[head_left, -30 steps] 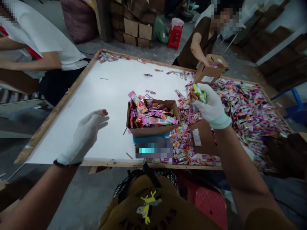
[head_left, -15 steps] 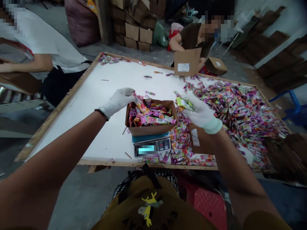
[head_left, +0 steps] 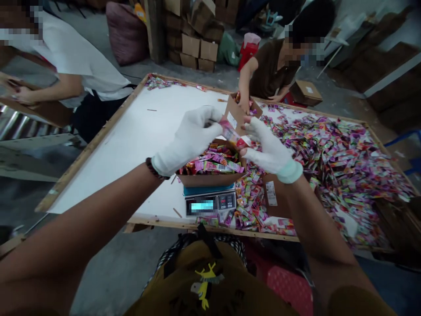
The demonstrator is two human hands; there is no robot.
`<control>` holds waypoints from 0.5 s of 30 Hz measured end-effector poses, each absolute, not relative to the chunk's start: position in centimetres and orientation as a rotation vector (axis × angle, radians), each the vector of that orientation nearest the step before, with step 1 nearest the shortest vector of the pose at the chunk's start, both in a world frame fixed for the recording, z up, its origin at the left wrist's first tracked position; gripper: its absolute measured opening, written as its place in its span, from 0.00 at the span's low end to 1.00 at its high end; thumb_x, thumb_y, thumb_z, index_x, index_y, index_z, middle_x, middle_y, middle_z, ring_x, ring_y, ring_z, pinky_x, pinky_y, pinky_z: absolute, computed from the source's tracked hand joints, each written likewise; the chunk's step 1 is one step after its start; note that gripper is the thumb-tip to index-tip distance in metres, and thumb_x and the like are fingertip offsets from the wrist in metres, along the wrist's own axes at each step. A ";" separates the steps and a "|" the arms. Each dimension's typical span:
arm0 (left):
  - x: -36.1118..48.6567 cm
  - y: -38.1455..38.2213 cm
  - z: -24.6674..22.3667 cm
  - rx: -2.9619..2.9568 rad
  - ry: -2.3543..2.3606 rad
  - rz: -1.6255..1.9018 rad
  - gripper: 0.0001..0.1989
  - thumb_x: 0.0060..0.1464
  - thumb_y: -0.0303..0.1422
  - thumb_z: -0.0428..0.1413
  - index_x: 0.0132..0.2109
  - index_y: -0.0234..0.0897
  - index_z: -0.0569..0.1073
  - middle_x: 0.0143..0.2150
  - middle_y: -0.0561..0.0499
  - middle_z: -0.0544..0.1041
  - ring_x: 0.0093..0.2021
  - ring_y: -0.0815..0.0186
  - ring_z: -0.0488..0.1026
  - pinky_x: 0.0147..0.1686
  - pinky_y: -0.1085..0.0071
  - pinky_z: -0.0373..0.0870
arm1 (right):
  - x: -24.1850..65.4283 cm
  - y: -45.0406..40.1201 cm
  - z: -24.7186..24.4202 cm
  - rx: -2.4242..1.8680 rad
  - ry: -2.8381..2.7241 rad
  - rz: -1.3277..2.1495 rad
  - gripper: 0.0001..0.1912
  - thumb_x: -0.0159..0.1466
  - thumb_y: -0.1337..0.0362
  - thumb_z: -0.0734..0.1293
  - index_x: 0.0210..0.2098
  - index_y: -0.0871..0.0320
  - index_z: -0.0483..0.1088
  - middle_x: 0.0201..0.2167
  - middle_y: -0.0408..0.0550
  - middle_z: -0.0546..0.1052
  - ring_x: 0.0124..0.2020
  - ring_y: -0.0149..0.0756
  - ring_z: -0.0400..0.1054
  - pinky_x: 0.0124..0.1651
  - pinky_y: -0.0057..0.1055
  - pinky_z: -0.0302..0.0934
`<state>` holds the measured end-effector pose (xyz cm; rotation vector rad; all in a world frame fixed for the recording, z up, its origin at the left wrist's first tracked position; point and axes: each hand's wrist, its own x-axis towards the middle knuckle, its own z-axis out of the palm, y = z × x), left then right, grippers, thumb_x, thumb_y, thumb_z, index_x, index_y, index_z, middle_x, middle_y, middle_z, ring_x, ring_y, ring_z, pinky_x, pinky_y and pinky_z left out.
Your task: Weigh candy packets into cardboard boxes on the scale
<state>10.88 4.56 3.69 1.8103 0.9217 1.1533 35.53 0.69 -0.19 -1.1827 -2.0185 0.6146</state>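
Above the open cardboard box [head_left: 210,180], my left hand [head_left: 189,140], in a white glove with bare fingertips, pinches one end of a pink snack packet [head_left: 230,131]. My right hand [head_left: 271,151], gloved alike, has its thumb and fingers around the packet's red end. Small, shiny pink, purple and green packets [head_left: 219,160] fill the box below. It rests on a digital scale [head_left: 226,201] with a lit, blurred display. My hands hide the box's back corners.
A big heap of packets [head_left: 345,153] covers the right of the white, wood-edged table [head_left: 131,127]. A flat brown cardboard piece [head_left: 279,202] lies near my right forearm. Across the table a person [head_left: 269,70] reaches into another box [head_left: 233,112]. Another person [head_left: 75,66] handles a box at left.
My left hand has lifted a packet up and right from the box. My right hand has moved left to meet it; its green packet no longer shows. The person opposite has lowered their box.
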 end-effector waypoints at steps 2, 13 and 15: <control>12.0 3.9 3.9 1.840 0.872 1.107 0.08 0.54 0.25 0.55 0.40 0.37 0.77 0.40 0.48 0.83 0.43 0.63 0.78 0.49 0.62 0.77 | 33.9 1.5 0.1 -1.152 -2.097 0.554 0.40 0.68 0.55 0.70 0.75 0.61 0.59 0.70 0.62 0.72 0.69 0.52 0.70 0.74 0.51 0.64; 3.9 2.9 2.0 1.489 1.404 1.067 0.11 0.57 0.33 0.60 0.46 0.40 0.81 0.50 0.46 0.83 0.55 0.52 0.77 0.63 0.53 0.69 | 30.5 4.9 -5.0 -1.852 -2.396 0.458 0.15 0.65 0.68 0.70 0.51 0.54 0.80 0.40 0.51 0.83 0.40 0.44 0.77 0.49 0.39 0.73; 2.5 2.5 1.1 1.416 1.404 1.066 0.12 0.54 0.33 0.62 0.46 0.40 0.81 0.50 0.47 0.83 0.55 0.52 0.77 0.63 0.53 0.68 | 30.7 4.7 -4.3 -1.870 -2.366 0.437 0.11 0.68 0.66 0.67 0.47 0.54 0.80 0.39 0.52 0.83 0.40 0.45 0.77 0.48 0.39 0.72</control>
